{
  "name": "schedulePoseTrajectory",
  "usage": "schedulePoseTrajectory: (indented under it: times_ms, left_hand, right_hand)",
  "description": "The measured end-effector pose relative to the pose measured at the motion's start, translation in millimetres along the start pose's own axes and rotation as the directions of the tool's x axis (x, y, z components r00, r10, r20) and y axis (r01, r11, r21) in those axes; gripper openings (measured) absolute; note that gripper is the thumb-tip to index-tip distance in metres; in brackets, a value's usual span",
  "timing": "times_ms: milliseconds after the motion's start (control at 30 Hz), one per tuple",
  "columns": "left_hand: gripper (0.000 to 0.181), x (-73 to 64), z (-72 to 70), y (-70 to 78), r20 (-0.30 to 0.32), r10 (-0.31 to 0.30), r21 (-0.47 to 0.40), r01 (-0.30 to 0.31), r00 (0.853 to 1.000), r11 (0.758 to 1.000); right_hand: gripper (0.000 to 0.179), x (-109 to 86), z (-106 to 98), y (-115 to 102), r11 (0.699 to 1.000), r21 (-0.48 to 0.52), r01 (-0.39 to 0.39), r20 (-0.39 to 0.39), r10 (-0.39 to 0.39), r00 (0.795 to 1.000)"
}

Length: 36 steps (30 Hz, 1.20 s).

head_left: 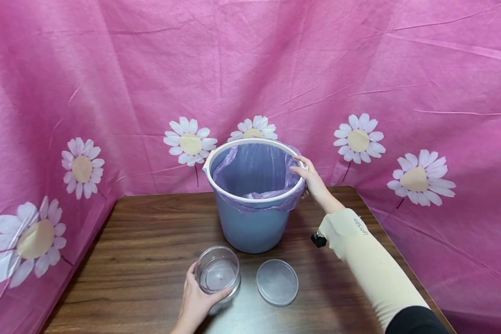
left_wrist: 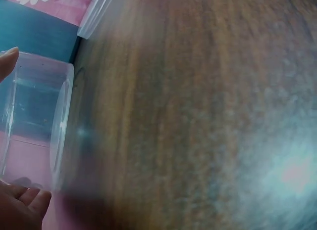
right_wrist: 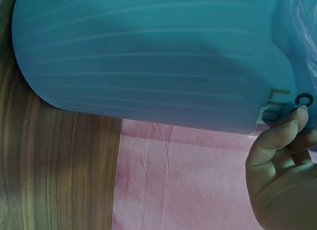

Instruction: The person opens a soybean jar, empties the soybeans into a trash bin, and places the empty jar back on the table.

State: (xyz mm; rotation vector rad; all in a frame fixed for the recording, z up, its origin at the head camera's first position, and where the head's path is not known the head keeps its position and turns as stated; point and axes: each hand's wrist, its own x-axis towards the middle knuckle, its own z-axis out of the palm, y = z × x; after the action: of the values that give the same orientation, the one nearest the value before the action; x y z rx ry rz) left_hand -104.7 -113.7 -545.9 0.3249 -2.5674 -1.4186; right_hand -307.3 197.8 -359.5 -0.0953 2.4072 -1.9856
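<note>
A blue trash bin [head_left: 250,227] with a white rim stands upright on the table, lined with a thin purple bag [head_left: 271,192] folded over its edge. My right hand [head_left: 311,178] grips the rim at the bin's right side, thumb over the top and fingers curled outside below, as the right wrist view shows. In front of the bin, my left hand [head_left: 200,294] holds a clear round plastic container [head_left: 219,273], its thumb and fingers on opposite sides of the wall. The container has no lid on, and nothing shows inside. Its side wall [left_wrist: 37,111] fills the left of the left wrist view.
A clear round lid [head_left: 277,283] lies flat on the wooden table [head_left: 150,241], right of the container and in front of the bin. A pink cloth [head_left: 150,69] printed with white daisies hangs behind the table and along both sides.
</note>
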Motion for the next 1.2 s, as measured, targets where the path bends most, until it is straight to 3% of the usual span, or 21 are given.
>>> schedulePoseTrajectory:
  times_ms: [600, 933, 1067, 1200]
  left_hand:
    - [0.126, -1.7, 3.1, -5.4, -0.003, -0.012, -0.006, 0.012, 1.000, 1.000]
    - [0.144, 3.3, 5.0, -5.7, 0.019, 0.026, -0.068, -0.024, 0.999, 0.997]
    - [0.140, 8.6, -1.3, -4.2, 0.014, 0.060, -0.048, -0.059, 0.998, 0.997]
    - [0.123, 18.1, -17.5, 5.4, 0.034, 0.065, 0.018, -0.065, 0.997, 0.998]
  right_hand:
    - [0.062, 1.3, 3, -1, 1.000, 0.023, -0.013, 0.004, 0.013, 1.000]
    - [0.062, -4.6, -6, -5, 1.000, 0.007, -0.018, 0.040, 0.018, 0.999]
    - [0.062, -18.7, -9, -17, 1.000, -0.006, -0.018, 0.028, 0.018, 0.999]
    - [0.064, -28.7, -16, -25, 1.000, 0.022, -0.022, -0.045, 0.023, 0.999]
